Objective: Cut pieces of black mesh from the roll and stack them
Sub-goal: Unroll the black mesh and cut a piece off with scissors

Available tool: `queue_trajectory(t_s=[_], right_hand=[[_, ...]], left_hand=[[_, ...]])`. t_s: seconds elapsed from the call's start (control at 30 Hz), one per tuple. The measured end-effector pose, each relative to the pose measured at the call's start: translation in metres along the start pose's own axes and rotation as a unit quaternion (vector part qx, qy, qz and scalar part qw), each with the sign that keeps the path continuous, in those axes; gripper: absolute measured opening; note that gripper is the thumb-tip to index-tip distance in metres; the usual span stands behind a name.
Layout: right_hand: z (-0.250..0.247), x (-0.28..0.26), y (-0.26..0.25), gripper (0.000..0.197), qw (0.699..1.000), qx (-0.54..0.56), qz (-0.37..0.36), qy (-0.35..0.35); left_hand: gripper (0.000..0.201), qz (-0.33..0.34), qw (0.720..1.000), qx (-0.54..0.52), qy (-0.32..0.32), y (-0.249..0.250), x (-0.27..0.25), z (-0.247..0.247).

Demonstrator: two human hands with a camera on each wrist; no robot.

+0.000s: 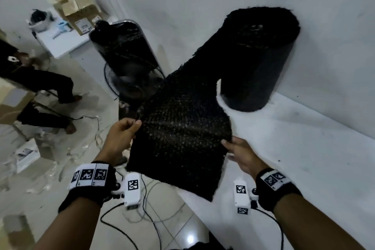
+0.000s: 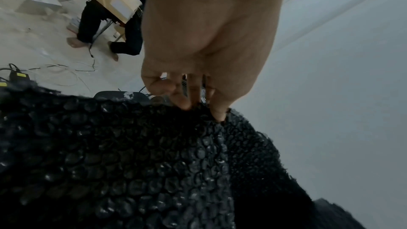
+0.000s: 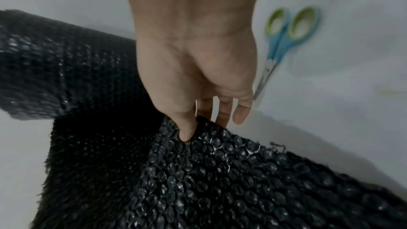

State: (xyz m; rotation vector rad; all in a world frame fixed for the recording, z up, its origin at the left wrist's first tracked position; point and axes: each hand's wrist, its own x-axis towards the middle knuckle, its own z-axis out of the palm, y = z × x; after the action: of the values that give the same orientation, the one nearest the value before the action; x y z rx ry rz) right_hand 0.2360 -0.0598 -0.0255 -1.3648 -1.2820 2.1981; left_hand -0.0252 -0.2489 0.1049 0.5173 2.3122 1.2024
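Observation:
A thick roll of black mesh (image 1: 261, 55) stands upright on the white table (image 1: 304, 148) against the wall. A loose length of mesh (image 1: 180, 134) runs from the roll toward me and hangs over the table's edge. My left hand (image 1: 123, 134) pinches its left edge, thumb on top (image 2: 220, 112). My right hand (image 1: 237, 150) pinches the right edge, thumb pressed into the bubbled surface (image 3: 187, 133). Blue scissors with green handle rings (image 3: 284, 41) lie on the table beyond my right hand, untouched.
A black standing fan (image 1: 129, 63) is on the floor left of the table. Cables (image 1: 142, 215) trail over the tiled floor below the mesh. A seated person (image 1: 30, 87) and cardboard boxes (image 1: 79, 12) are at the far left.

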Motion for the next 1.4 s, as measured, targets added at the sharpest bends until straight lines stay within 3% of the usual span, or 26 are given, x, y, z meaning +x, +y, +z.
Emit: queue_trajectory(t_s=[0.1,0.2,0.3,0.43,0.6,0.8,0.93,1.03,1.17,1.23,1.3,1.4], right_hand=[[-0.02,-0.01,-0.01,0.01,1.0,-0.004,-0.016,-0.013],[-0.031,-0.019,-0.024,0.016,0.999,0.003,-0.039,0.003],[-0.036,-0.027,-0.034,0.038,0.994,0.01,-0.095,0.052],[-0.046,-0.036,-0.041,0.039,0.987,-0.028,-0.153,0.025],[-0.06,-0.051,-0.044,0.041,0.989,-0.023,-0.146,-0.022],[-0.072,-0.062,-0.043,0.031,0.987,-0.001,-0.159,0.011],[-0.084,-0.074,-0.043,0.032,0.983,-0.003,-0.184,-0.007],[-0.088,-0.08,-0.041,0.033,0.968,-0.114,-0.222,0.001],[-0.084,-0.083,-0.046,0.009,0.929,-0.257,-0.265,0.032],[-0.079,-0.085,-0.05,0.005,0.922,-0.277,-0.268,0.041],[-0.075,-0.084,-0.053,0.004,0.917,-0.286,-0.273,0.045],[-0.07,-0.085,-0.058,0.003,0.918,-0.276,-0.281,0.048]], left_hand=[[0.011,-0.007,0.999,-0.039,-0.035,0.001,-0.008,0.013],[0.027,0.019,0.998,-0.032,-0.044,0.011,-0.013,0.016],[0.032,0.087,0.995,0.008,-0.045,0.021,-0.018,0.013],[0.034,0.154,0.982,0.041,-0.103,0.033,-0.027,0.007],[0.037,0.166,0.972,0.085,-0.142,0.047,-0.038,0.006],[0.034,0.119,0.983,0.029,-0.134,0.051,-0.038,0.0],[0.037,0.145,0.973,0.045,-0.175,0.058,-0.049,-0.006],[0.031,0.191,0.961,0.127,-0.152,0.061,-0.052,-0.009],[0.011,0.259,0.924,0.275,-0.069,0.063,-0.04,-0.012],[0.024,0.26,0.907,0.332,-0.013,0.065,-0.037,-0.007],[0.039,0.291,0.903,0.314,0.036,0.07,-0.047,0.006],[0.059,0.356,0.882,0.305,-0.041,0.075,-0.064,0.036]])
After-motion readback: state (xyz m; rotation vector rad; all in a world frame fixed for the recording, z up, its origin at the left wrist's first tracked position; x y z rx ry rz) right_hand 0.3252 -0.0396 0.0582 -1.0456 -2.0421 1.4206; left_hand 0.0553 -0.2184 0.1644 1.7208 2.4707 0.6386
